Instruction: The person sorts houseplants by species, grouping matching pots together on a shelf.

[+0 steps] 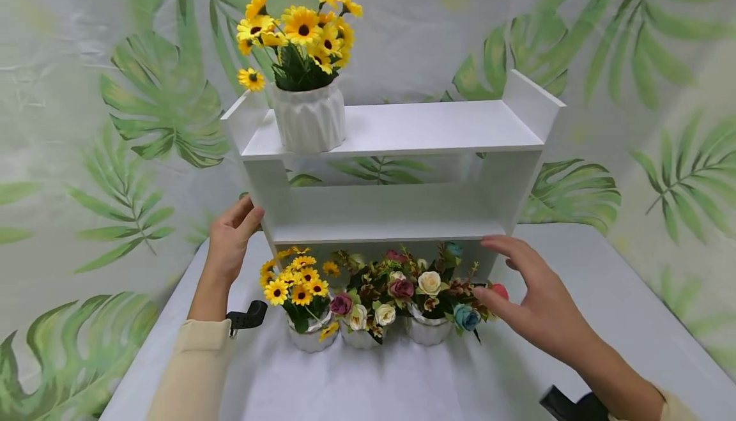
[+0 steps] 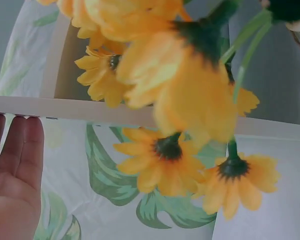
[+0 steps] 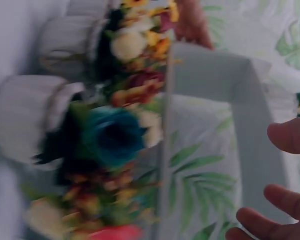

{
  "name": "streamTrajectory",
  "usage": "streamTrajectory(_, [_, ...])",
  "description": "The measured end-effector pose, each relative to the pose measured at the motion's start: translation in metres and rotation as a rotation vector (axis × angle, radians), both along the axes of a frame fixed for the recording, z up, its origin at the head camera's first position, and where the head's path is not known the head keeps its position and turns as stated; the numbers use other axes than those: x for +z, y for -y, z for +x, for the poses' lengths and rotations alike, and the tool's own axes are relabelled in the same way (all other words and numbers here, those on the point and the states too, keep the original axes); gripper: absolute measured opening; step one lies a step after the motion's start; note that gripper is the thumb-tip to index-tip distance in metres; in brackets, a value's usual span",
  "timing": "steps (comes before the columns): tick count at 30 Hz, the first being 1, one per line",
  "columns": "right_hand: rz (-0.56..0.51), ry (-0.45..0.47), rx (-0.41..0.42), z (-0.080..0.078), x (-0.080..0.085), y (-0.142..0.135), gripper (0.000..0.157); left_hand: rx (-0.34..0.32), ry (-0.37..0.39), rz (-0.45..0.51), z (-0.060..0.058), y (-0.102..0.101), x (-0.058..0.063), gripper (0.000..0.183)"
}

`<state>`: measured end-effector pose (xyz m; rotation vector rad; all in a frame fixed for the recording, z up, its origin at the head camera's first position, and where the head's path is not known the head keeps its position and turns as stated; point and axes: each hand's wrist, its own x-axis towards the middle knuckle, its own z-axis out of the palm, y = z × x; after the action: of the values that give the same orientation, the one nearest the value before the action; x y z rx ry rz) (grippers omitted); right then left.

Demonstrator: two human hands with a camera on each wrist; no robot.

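Observation:
A white shelf unit [image 1: 425, 127] stands on the table. My left hand [image 1: 227, 236] is at its left side panel; in the left wrist view, the straight fingers [image 2: 29, 145] touch the panel's edge. My right hand [image 1: 540, 299] is open with nothing in it, thumb and fingers spread, in front of the unit's lower right side. On the top board, at the left, sits a white pot of yellow artificial daisies [image 1: 310, 117]. Before the unit stand another pot of yellow daisies [image 1: 305, 290] and two pots of mixed artificial roses [image 1: 359, 309], [image 1: 428, 283].
The unit's middle board [image 1: 391, 213] lies between its two side panels. A white cloth covers the table [image 1: 368, 389]. Behind hangs a leaf-patterned backdrop [image 1: 167, 101]. Dark wrist straps [image 1: 247, 316] show at both sleeves.

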<state>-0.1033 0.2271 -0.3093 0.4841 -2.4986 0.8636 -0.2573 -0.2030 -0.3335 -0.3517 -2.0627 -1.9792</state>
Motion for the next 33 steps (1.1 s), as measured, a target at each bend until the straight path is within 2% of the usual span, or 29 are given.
streamTrajectory(3, [0.023, 0.015, -0.007, 0.007, -0.023, -0.013, 0.047, 0.003, -0.004, 0.001, -0.001, 0.000, -0.003, 0.052])
streamTrajectory(6, [0.048, 0.033, 0.075, 0.011, -0.044, -0.019, 0.033, 0.009, 0.002, -0.002, -0.002, 0.000, -0.003, 0.052])
streamTrajectory(8, [0.069, 0.095, 0.155, 0.011, -0.055, -0.021, 0.028, 0.016, 0.004, -0.005, -0.002, 0.001, -0.002, 0.052])
streamTrajectory(12, [0.109, 0.357, 0.251, 0.006, -0.074, -0.027, 0.018, 0.034, 0.008, -0.004, 0.000, 0.002, -0.002, 0.052])
streamTrajectory(15, [0.135, 0.599, 0.276, 0.004, -0.090, -0.035, 0.029, 0.042, 0.017, -0.010, 0.001, -0.001, -0.002, 0.052])
streamTrajectory(18, [0.126, 0.808, 0.316, 0.005, -0.116, -0.042, 0.044, 0.044, 0.032, -0.028, 0.001, -0.003, -0.002, 0.052])
streamTrajectory(21, [0.139, 0.914, 0.328, 0.005, -0.145, -0.043, 0.052, 0.052, 0.046, -0.039, 0.001, -0.003, -0.005, 0.052])
streamTrajectory(23, [0.169, 0.913, 0.293, 0.003, -0.157, -0.036, 0.056, 0.064, 0.054, -0.042, 0.002, -0.002, -0.007, 0.052])
streamTrajectory(25, [0.159, 0.884, 0.235, 0.002, -0.159, -0.027, 0.062, 0.070, 0.052, -0.037, 0.003, -0.001, -0.007, 0.051])
streamTrajectory(29, [0.056, 0.779, 0.070, 0.000, -0.147, -0.007, 0.078, 0.054, 0.039, -0.038, 0.002, -0.001, -0.007, 0.053])
streamTrajectory(33, [0.075, 0.639, -0.058, -0.005, -0.139, 0.006, 0.085, 0.038, 0.030, -0.041, -0.002, -0.003, -0.005, 0.053])
